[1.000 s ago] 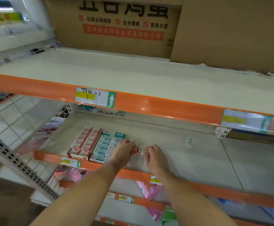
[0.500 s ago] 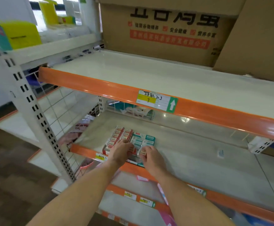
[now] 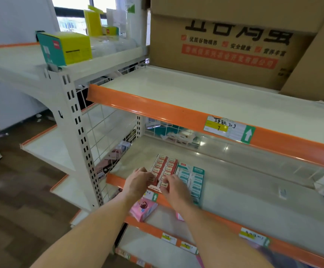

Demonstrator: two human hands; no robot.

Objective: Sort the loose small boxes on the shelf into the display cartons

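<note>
**Both my hands at the red carton on the middle shelf**

My right hand (image 3: 173, 187) pinches a small red-and-white box (image 3: 164, 184) between thumb and fingertips at the near end of the red display carton (image 3: 164, 167). My left hand (image 3: 139, 181) rests at that carton's near left corner, fingers curled against the boxes in the front row; I cannot tell whether they grip one of those boxes or only press on it. The red carton lies flat near the front left of the middle shelf (image 3: 244, 190), packed with rows of small red-and-white boxes. Touching its right side lies a teal display carton (image 3: 193, 177), filled with rows of pale blue boxes; my right wrist covers its near corner.

Well off to the right on the same shelf, one small loose box (image 3: 283, 192) stands alone. The shelf's orange front rail (image 3: 114, 177) runs under my wrists. Below it, a pink packet (image 3: 142, 207) sits on the next shelf down. Above, the upper shelf (image 3: 195, 93) carries a handwritten price label (image 3: 228, 129) with a green arrow on its orange lip, and a large brown cardboard box (image 3: 224, 41) with red and black printing stands at its back. On the neighbouring rack to the left sits a yellow and teal box (image 3: 66, 48).
</note>
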